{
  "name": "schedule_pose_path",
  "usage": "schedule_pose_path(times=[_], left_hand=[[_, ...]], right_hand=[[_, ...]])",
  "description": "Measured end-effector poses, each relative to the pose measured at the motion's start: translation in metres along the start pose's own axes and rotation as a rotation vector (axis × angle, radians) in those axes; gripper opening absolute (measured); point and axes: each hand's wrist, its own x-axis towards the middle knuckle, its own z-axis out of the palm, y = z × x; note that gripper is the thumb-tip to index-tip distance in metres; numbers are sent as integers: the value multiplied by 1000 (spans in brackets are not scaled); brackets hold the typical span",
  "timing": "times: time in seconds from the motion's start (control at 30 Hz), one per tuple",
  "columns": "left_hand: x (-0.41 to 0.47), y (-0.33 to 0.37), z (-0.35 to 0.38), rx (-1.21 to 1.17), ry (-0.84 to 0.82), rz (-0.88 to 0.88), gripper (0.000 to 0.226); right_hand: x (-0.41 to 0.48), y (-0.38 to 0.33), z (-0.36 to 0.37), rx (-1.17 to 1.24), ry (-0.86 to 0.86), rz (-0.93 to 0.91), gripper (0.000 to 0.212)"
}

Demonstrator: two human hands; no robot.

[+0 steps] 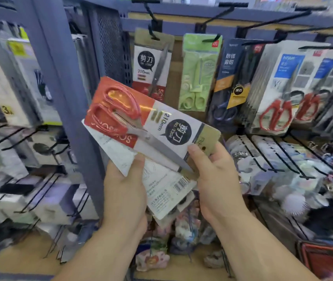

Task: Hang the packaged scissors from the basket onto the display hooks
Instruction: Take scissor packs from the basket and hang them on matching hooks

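Our left hand (125, 185) grips stack of back-facing packs (161, 191) from below. Right hand (216, 175) pinches tab end of red-handled scissors pack (161, 126), tilted, handles far-left, near us, below matching pack (151, 65) on far hook (154, 36).

Scissor packs (200, 72) on display hooks (277, 19)

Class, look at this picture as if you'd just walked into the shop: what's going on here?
A person stands at a shop display holding several packaged scissors. The left hand grips the stack from below. The right hand pinches the hanging end of the front pack, which holds red-handled scissors and lies tilted, handles up and to the left. A matching pack already hangs on a display hook above. The held pack is not yet on any hook.
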Motion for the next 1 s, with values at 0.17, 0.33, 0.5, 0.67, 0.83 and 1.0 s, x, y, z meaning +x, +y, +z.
schedule_pose_path(times=[0.17,0.33,0.5,0.67,0.83,1.0], left_hand=[[-3,7,-3,-27,-22,-25,15],[1,6,-10,48,-41,-24,14],[7,7,-17,153,-97,-7,13],[11,9,-23,181,-149,-18,16],[9,17,-40,203,-159,-15,24],[3,38,-51,190,-165,30,27]], right_hand=[[-6,12,17,124,111,114,20],[-15,21,29,273,176,185,19],[-6,22,13,368,38,415,34],[4,21,-9,393,120,315,41],[24,-14,-34,249,292,68,17],[41,-41,-52,-167,369,-209,26]])
